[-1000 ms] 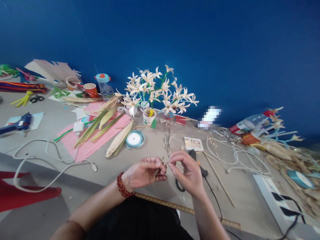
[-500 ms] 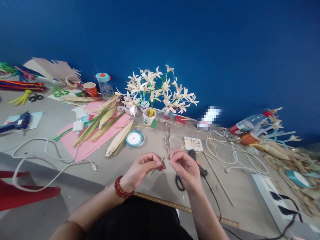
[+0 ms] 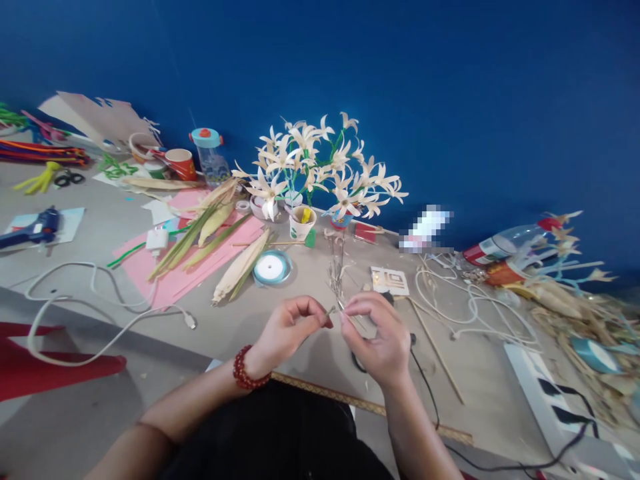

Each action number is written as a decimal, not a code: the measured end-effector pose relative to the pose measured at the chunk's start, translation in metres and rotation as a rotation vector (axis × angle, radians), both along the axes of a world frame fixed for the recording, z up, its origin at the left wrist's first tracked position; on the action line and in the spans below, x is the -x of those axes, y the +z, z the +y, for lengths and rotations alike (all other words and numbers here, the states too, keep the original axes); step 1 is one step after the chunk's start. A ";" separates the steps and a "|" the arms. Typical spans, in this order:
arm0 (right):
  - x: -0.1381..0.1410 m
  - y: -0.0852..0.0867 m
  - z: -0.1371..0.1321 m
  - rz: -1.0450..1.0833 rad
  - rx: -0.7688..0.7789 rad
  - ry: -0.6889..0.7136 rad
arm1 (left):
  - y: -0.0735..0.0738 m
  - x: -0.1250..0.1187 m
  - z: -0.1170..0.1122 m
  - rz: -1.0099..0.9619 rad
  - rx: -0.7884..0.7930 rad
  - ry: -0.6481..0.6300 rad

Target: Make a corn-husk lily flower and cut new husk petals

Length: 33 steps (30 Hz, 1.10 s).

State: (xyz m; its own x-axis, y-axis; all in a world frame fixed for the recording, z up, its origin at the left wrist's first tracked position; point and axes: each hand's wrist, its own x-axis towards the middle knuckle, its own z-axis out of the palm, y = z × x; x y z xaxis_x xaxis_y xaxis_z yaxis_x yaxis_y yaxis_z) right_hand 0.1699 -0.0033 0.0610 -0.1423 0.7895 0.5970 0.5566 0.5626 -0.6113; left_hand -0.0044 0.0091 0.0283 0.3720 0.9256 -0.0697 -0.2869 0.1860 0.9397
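My left hand (image 3: 295,328), with a red bead bracelet on its wrist, is closed in a pinch on a thin greenish stem (image 3: 330,311) whose tip pokes out past the fingers. Just to its right, my right hand (image 3: 380,333) pinches thumb to forefinger close to that tip; what lies between them is too small to make out. Behind the fingers lies a bunch of thin dry stalks (image 3: 337,270). A roll of light blue ribbon (image 3: 271,267) lies beyond the left hand. A dark tool with a black cord is partly hidden by my right hand.
Pale husk flowers (image 3: 305,167) stand in cups by the blue wall. Corn husks (image 3: 243,267) and pink paper (image 3: 135,267) lie left, with a blue glue gun (image 3: 40,230). White cables (image 3: 470,300), a thin stick (image 3: 440,353) and a power strip (image 3: 540,407) are on the right.
My right hand has shifted slightly up and right, its fingers still pinched. The left hand stays closed on the stem, its tip now angled toward the right hand. The view has tilted a little.
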 end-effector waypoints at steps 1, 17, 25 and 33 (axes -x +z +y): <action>0.000 -0.001 0.000 -0.002 -0.006 -0.003 | -0.001 0.000 0.000 0.003 -0.006 -0.002; 0.002 -0.004 0.001 -0.064 -0.045 -0.032 | -0.001 0.000 0.001 0.000 -0.011 -0.003; 0.001 -0.006 -0.001 -0.102 -0.084 -0.060 | -0.004 -0.001 0.000 0.002 -0.006 -0.004; 0.003 -0.004 -0.002 -0.091 -0.047 -0.053 | 0.001 -0.002 -0.002 -0.039 0.020 -0.003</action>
State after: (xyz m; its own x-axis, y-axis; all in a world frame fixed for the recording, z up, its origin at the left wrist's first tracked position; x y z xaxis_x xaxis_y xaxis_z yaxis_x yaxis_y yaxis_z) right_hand 0.1673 -0.0054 0.0567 -0.1569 0.7686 0.6202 0.6384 0.5581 -0.5301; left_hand -0.0028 0.0074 0.0294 0.3780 0.9229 -0.0735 -0.3224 0.2057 0.9240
